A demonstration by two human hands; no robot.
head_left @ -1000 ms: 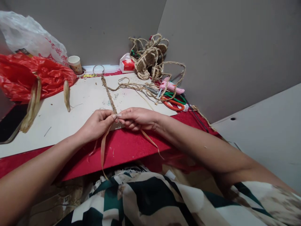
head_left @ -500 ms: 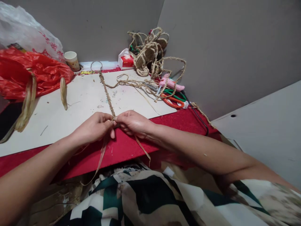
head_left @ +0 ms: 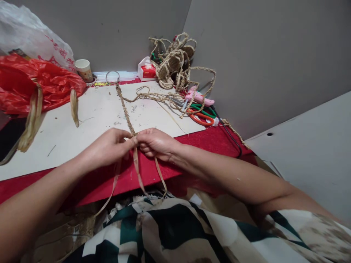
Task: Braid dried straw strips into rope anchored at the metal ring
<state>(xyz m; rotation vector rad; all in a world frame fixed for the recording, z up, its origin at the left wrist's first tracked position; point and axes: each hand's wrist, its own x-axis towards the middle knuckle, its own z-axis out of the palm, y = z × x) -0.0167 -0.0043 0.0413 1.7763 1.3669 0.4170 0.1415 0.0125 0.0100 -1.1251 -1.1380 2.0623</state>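
A brown braided cord [head_left: 126,115] runs from a metal ring [head_left: 112,77] at the back of the white board down to my hands. My left hand [head_left: 113,146] pinches the cord's near end, thumb and forefinger together. Right beside it, my right hand [head_left: 156,142] is closed on the same end, its fingers curled. The two hands touch at the fingertips. Loose flat strands [head_left: 138,170] hang below them over the red table edge, one under each hand and one between. The exact crossing of the strands is hidden by my fingers.
On the right lie orange-handled scissors [head_left: 202,119], a pink glue gun [head_left: 199,97] and tangled braided cord [head_left: 171,67]. A tissue pack [head_left: 147,70] and paper cup [head_left: 83,70] stand at the back. Left are a red bag [head_left: 46,82], dried strips [head_left: 74,109] and a dark phone [head_left: 11,140].
A strand now hangs straight down between my hands, where none hung before. My left fingers have shifted slightly up and toward the right hand. The strand under my right hand hangs further left.
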